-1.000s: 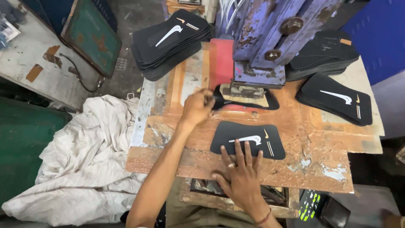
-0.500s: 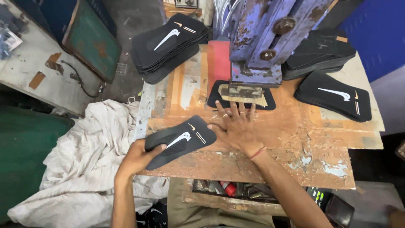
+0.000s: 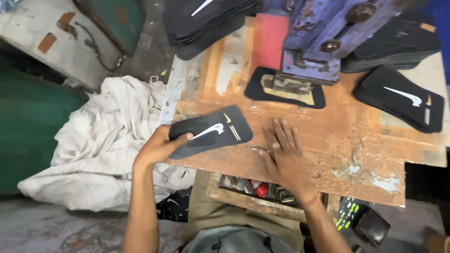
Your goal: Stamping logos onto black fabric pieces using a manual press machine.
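The left hand (image 3: 159,146) grips 1 black insole piece (image 3: 211,131) by its near end, thumb on top and fingers curled underneath, holding it over the left edge of the worn wooden workbench (image 3: 328,136). The right hand (image 3: 283,157) lies flat on the bench, fingers spread, holding nothing. Another black insole (image 3: 262,91) sits under the blue press (image 3: 323,47).

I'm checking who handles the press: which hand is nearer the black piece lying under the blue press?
Right. The right hand rests flat on the table just below that black piece; the left hand holds another black piece farther left.
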